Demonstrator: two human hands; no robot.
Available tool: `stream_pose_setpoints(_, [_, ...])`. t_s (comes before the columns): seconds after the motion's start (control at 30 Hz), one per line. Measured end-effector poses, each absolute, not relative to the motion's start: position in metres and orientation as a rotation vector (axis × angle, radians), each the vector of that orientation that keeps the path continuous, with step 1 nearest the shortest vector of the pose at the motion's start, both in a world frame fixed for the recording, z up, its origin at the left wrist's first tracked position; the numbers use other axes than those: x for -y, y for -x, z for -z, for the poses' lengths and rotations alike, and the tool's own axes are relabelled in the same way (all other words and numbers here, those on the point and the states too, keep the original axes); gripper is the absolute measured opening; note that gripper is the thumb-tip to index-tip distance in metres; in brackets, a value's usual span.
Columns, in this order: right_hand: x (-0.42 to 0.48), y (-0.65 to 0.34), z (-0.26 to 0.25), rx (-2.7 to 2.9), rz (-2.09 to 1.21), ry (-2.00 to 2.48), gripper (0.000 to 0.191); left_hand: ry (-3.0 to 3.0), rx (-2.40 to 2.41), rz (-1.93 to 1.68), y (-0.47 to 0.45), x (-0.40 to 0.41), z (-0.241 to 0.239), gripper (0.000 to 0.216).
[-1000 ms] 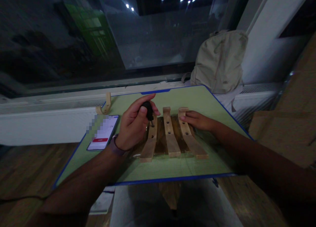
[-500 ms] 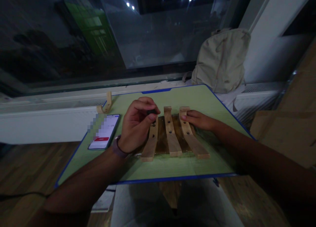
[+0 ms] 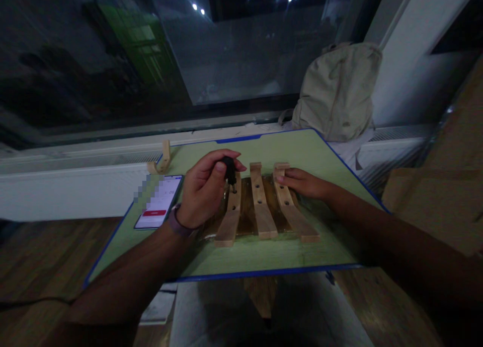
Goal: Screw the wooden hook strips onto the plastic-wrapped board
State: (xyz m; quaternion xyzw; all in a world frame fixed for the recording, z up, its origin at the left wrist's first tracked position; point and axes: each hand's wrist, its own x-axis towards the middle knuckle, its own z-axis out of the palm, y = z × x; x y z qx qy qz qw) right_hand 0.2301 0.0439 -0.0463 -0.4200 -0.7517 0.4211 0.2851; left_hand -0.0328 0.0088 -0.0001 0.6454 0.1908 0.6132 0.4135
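Three pale wooden slats lie side by side on a darker wooden piece on the green mat (image 3: 245, 259). My left hand (image 3: 206, 191) is closed round a small black screwdriver (image 3: 228, 169), whose tip stands on the upper hole of the left slat (image 3: 230, 213). My right hand (image 3: 304, 182) rests with its fingers pressed on the top of the right slat (image 3: 292, 206). The middle slat (image 3: 260, 201) lies untouched between them, showing two holes.
A smartphone (image 3: 158, 202) with a lit screen lies on the mat's left side. A small wooden hook piece (image 3: 163, 158) sits at the mat's far left corner. A beige backpack (image 3: 337, 92) leans by the window at the back right. Wooden boards (image 3: 437, 201) stand at the right.
My left hand has turned the screwdriver: half a second ago the fingers were curled over its handle, now the handle shows upright again. My right hand has stayed on the right slat.
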Motion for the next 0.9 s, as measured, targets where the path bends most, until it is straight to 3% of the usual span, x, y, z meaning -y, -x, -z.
stream_pose_setpoints(0.2, [-0.043, -0.228, 0.043, 1.995, -1.181, 1.094, 0.041, -1.528, -0.395, -1.478, 0.025, -0.001, -0.001, 0.028])
stream_pose_setpoints(0.57, [-0.043, -0.23, 0.045, 1.989, -1.156, 1.12, 0.04, -1.567, -0.387, -1.7, 0.025, -0.013, -0.001, 0.02])
stream_pose_setpoints(0.9, [-0.044, -0.23, 0.045, 2.004, -1.168, 1.114, 0.042, -1.537, -0.392, -1.535, 0.028, -0.012, 0.001, 0.022])
